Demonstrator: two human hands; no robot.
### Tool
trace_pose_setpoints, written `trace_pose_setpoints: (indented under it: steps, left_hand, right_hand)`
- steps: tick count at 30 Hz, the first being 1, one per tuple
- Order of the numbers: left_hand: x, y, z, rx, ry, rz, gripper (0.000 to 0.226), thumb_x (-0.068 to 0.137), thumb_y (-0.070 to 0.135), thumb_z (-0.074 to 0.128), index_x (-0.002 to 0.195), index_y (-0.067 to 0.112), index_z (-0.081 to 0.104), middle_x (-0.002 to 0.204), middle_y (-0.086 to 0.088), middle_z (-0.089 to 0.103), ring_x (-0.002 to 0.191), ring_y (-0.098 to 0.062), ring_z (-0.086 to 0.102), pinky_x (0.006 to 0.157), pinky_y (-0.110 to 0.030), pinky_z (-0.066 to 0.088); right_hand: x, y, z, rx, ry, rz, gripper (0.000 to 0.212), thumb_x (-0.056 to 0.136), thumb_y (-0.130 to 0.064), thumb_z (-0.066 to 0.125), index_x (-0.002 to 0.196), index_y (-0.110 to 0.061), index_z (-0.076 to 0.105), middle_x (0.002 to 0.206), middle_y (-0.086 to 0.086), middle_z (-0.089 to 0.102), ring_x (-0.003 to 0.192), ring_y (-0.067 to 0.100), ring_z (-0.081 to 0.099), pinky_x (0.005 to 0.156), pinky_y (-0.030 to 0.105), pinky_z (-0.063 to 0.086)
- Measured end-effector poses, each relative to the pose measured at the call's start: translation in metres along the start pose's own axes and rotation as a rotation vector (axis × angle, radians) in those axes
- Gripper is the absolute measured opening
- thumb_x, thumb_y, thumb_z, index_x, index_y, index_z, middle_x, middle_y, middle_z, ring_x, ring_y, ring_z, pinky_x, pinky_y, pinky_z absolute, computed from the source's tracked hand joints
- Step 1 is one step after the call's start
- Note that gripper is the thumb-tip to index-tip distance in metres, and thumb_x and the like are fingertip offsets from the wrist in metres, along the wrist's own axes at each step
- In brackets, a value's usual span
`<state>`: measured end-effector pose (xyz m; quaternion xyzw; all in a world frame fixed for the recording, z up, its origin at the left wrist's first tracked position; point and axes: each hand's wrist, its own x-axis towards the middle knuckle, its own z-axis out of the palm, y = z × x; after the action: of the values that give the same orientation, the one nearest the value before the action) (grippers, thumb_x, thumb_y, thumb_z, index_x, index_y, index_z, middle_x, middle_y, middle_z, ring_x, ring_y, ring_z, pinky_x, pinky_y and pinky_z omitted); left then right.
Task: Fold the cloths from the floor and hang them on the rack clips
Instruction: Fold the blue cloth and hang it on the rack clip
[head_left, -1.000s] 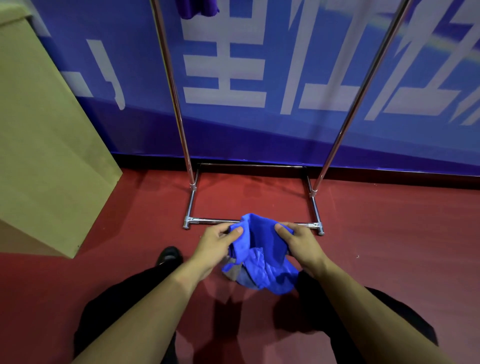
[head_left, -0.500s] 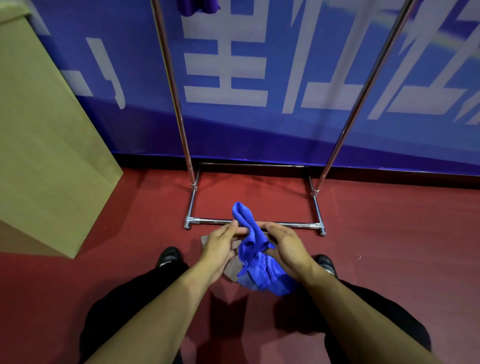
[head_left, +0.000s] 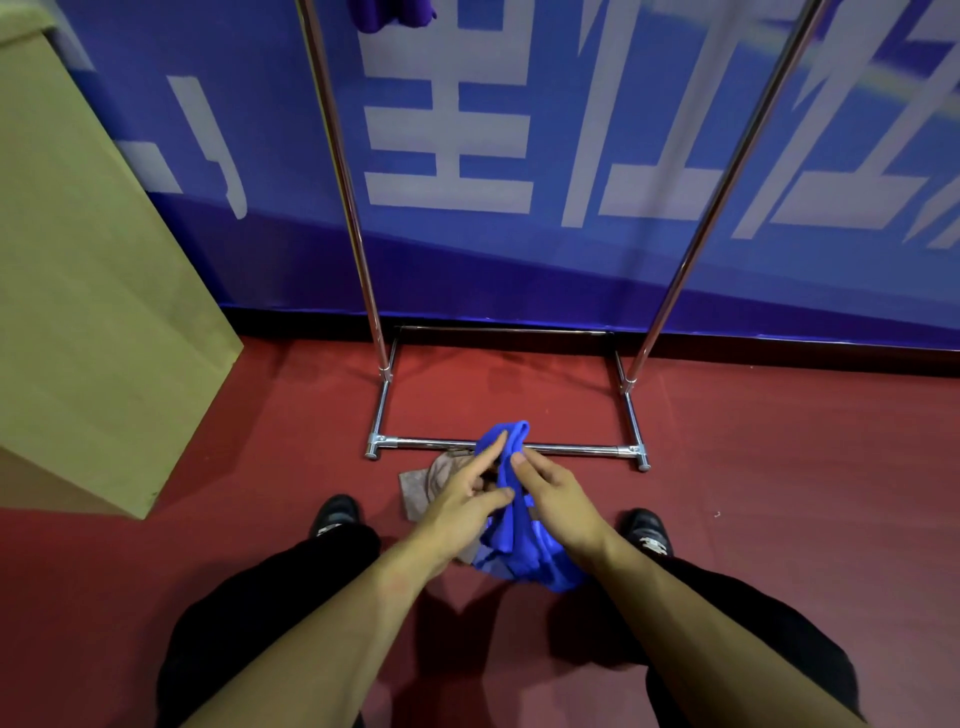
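Since half a second ago I am seeing the blue cloth (head_left: 511, 525) drawn narrower: it is now bunched into a tall, thin strip between my two hands, its top tip poking up over the rack's front floor bar (head_left: 441, 444). A second ago it was spread wide between the hands. The left hand (head_left: 462, 506) is lying against the cloth's left side with its forefinger stretched up along the strip and its thumb pressing in lower down, so it is pinching the cloth. The right hand (head_left: 556, 501) is closing round the strip from the right, thumb on the front, gripping it. The hands are now almost touching, where before they were apart.

Under the left hand a brownish cloth (head_left: 423, 486) is lying on the red floor (head_left: 779, 493), showing more than it did earlier. The rack's two chrome uprights (head_left: 343, 171) are rising ahead against a blue banner (head_left: 571, 270) with pale lettering, and a purple cloth (head_left: 389, 15) is hanging at the top edge. A tan box (head_left: 88, 291) is standing to the left. My black shoes (head_left: 337, 514) are flanking the cloths.
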<state>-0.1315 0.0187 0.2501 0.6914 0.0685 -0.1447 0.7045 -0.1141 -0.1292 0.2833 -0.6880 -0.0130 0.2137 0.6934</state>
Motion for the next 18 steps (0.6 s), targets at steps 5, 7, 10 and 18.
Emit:
trace_pose_setpoints:
  steps: [5, 7, 10, 18]
  left_hand:
    - [0.0, 0.008, 0.003, -0.018, 0.135, 0.091, 0.05, 0.089, 0.031, 0.062, 0.137, 0.041, 0.053, 0.11, 0.007, 0.067, 0.083, -0.005, 0.061, 0.075, -0.021, 0.045]
    - [0.002, 0.012, 0.003, 0.008, 0.216, 0.124, 0.04, 0.092, 0.038, 0.062, 0.129, 0.048, 0.052, 0.111, 0.005, 0.07, 0.085, -0.007, 0.063, 0.077, -0.025, 0.048]
    - [0.006, 0.024, 0.004, 0.004, 0.27, 0.121, 0.044, 0.084, 0.05, 0.063, 0.126, 0.051, 0.049, 0.101, 0.009, 0.071, 0.086, -0.01, 0.061, 0.083, -0.034, 0.048]
    - [0.001, 0.088, 0.002, 0.134, 0.33, 0.305, 0.043, 0.096, 0.019, 0.06, 0.139, 0.022, 0.055, 0.136, 0.0, 0.05, 0.126, -0.006, 0.054, 0.112, -0.028, 0.041]
  right_hand:
    - [0.008, 0.005, 0.0, -0.176, 0.083, -0.057, 0.027, 0.102, -0.025, 0.053, 0.128, -0.025, 0.06, 0.128, 0.013, 0.059, 0.116, 0.014, 0.061, 0.104, 0.029, 0.047]
    - [0.008, 0.004, 0.0, -0.247, 0.102, -0.087, 0.034, 0.102, -0.026, 0.053, 0.135, -0.023, 0.058, 0.126, 0.012, 0.052, 0.108, 0.008, 0.057, 0.096, 0.01, 0.042]
    - [0.009, -0.008, 0.001, -0.292, 0.1, -0.181, 0.037, 0.103, -0.022, 0.051, 0.14, -0.02, 0.055, 0.125, 0.008, 0.053, 0.107, -0.003, 0.054, 0.091, 0.002, 0.036]
    - [0.011, -0.061, 0.01, -0.285, 0.172, -0.386, 0.027, 0.102, -0.015, 0.053, 0.128, -0.021, 0.059, 0.133, 0.004, 0.054, 0.124, 0.003, 0.051, 0.111, 0.026, 0.039]
